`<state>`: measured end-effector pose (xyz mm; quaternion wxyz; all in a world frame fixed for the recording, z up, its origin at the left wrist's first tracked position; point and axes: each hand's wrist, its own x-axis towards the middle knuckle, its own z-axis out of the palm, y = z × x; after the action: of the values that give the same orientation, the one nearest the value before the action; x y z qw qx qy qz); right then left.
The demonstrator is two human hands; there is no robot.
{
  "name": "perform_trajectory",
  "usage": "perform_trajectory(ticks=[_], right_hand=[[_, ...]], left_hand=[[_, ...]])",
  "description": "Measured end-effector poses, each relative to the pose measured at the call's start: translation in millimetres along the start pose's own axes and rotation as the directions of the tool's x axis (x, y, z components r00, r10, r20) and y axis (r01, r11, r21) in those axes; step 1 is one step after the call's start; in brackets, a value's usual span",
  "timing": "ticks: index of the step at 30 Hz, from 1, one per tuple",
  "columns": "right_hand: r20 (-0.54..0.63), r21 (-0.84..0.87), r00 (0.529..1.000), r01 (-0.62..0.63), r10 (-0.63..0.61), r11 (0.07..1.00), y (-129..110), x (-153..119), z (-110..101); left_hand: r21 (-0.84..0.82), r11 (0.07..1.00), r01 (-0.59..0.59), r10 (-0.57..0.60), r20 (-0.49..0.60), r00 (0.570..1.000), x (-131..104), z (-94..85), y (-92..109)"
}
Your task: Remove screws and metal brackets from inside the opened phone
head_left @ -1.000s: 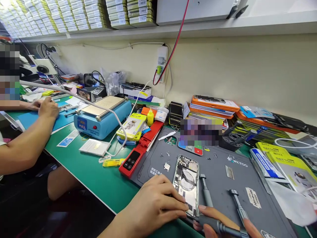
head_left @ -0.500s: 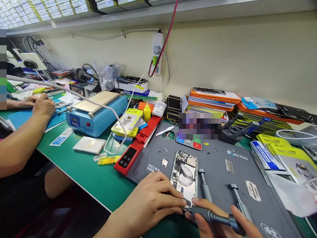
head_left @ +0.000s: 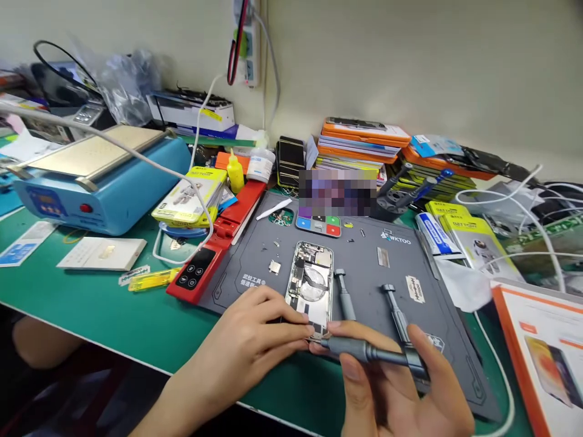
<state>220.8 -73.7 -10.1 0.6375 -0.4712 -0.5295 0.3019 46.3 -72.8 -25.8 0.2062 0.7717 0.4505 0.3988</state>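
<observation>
An opened phone (head_left: 314, 285) lies on a dark grey work mat (head_left: 255, 258), its inner parts and a round coil showing. My left hand (head_left: 250, 331) is closed on the phone's lower left edge, fingers pressed together. A grey screwdriver (head_left: 348, 349) lies nearly level in my right hand (head_left: 401, 388), its tip at the phone's bottom end. My forefinger rests against the cap of that screwdriver. The exact spot where the tip meets the phone is hidden by my fingertips. Two more screwdrivers, one short (head_left: 345, 294) and one longer (head_left: 396, 312), lie right of the phone.
Left of the mat is a red device with touch buttons (head_left: 195, 270), then a blue heating plate machine (head_left: 109, 188). Battery boxes (head_left: 191, 194) and a yellow bottle (head_left: 235, 173) stand behind. A tool holder (head_left: 394, 200) is at the back right; an orange-edged box (head_left: 542, 352) lies right.
My view has swung right and down, so the other person's hands have left the picture. Both my hands stay at the phone's lower end, the screwdriver still in the right.
</observation>
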Motion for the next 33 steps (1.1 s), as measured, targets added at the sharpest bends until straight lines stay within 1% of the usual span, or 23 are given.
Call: perform_trajectory(ticks=[3,5,9,14,17,19,24,30,33], right_hand=[[0.126,-0.030,0.987,0.104,-0.099,0.994,8,4,-8],[0.167,-0.049,0.978,0.139,-0.129,0.989,13,5,-13],[0.174,-0.039,0.976,0.137,-0.128,0.990,16,6,-16],[0.208,-0.083,0.969,0.151,-0.132,0.985,16,8,-16],[0.217,-0.053,0.963,0.173,-0.158,0.983,15,8,-16],[0.208,-0.038,0.963,0.183,-0.171,0.982,15,8,-16],[0.178,-0.093,0.964,0.214,-0.196,0.972,16,8,-18],[0.197,-0.098,0.954,0.248,-0.226,0.964,16,11,-17],[0.169,-0.085,0.962,0.231,-0.214,0.969,14,10,-15]], left_hand=[[-0.018,1.000,0.014,-0.013,0.007,1.000,0,-0.6,2],[-0.013,1.000,0.020,-0.020,0.019,1.000,0,-1.1,3],[0.002,1.000,0.026,-0.026,0.028,0.999,-1,-2.0,5],[-0.008,0.999,0.043,-0.043,0.040,0.998,-1,-2.0,4],[0.010,0.999,0.034,-0.034,0.046,0.998,-1,-1.9,4],[0.011,0.999,0.030,-0.030,0.040,0.999,-2,-2.2,4],[0.009,1.000,0.028,-0.028,0.035,0.999,-3,-3.8,5],[0.003,0.999,0.039,-0.039,0.047,0.998,-4,-4.4,6],[0.016,0.999,0.032,-0.032,0.045,0.998,-3,-3.8,6]])
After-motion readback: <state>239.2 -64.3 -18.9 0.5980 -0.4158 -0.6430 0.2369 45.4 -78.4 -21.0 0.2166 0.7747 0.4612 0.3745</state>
